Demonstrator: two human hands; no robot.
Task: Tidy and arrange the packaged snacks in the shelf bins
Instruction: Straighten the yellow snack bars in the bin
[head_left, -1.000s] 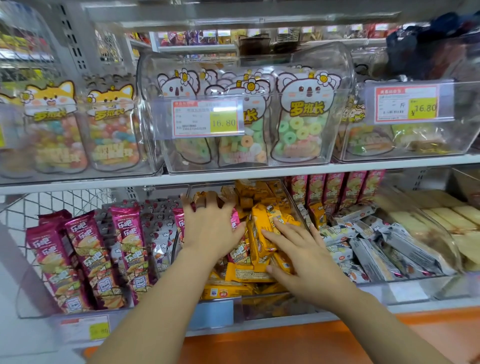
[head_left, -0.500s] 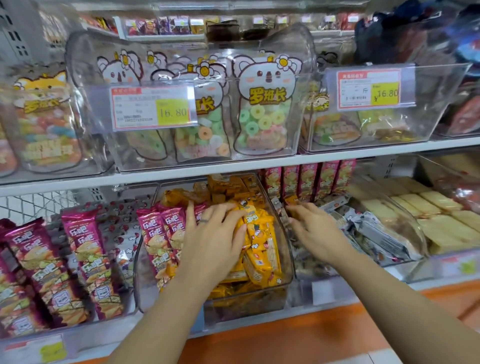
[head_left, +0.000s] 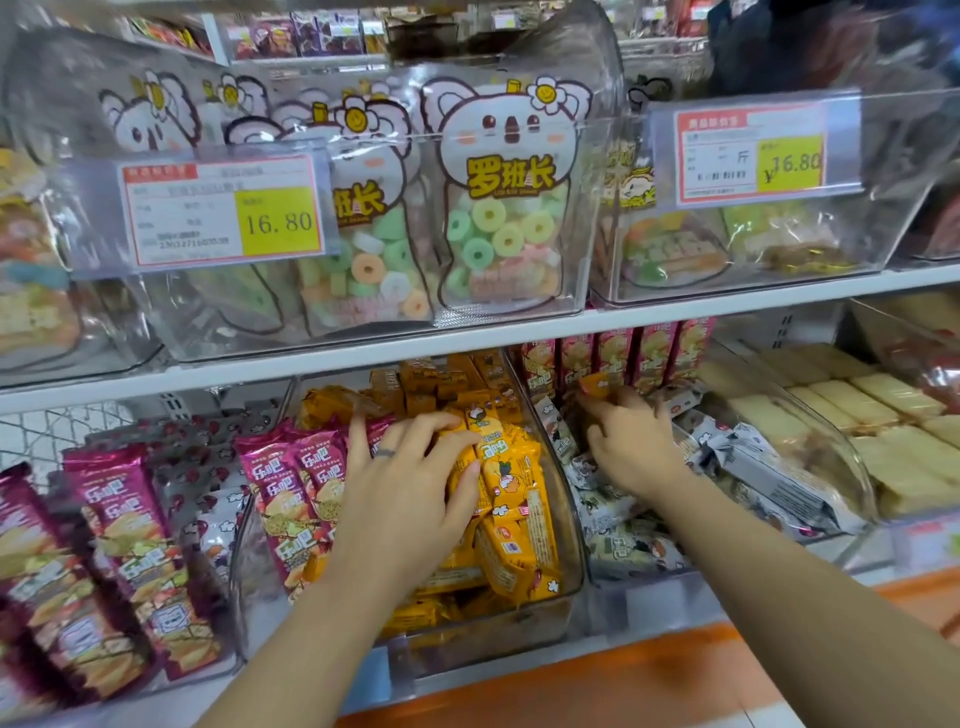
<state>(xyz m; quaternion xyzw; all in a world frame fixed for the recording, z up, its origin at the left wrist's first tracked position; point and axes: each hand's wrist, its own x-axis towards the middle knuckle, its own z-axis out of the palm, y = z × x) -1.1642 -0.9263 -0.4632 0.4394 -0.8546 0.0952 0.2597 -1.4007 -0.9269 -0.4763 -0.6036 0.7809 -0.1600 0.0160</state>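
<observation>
A clear middle bin (head_left: 569, 545) on the lower shelf holds several yellow snack packs (head_left: 511, 499) with a few pink packs (head_left: 283, 499) at its left side. My left hand (head_left: 405, 499) rests on the yellow packs, fingers spread and slightly bent over them. To the right, my right hand (head_left: 631, 447) reaches into the neighbouring bin of white and grey packs (head_left: 769, 467). Its fingers pinch a small orange pack (head_left: 597, 385) near the back of that bin.
Pink packs (head_left: 124, 519) fill the left bin. Pale wafer packs (head_left: 862, 410) lie in the far right bin. Above, clear bins (head_left: 582, 291) hold koala candy bags (head_left: 506, 208) behind price tags (head_left: 223, 210). An orange ledge (head_left: 597, 680) runs below the shelf.
My right hand left the yellow packs and moved right into the neighbouring bin, where it now pinches an orange pack. My left hand shifted onto the yellow packs. The view panned right.
</observation>
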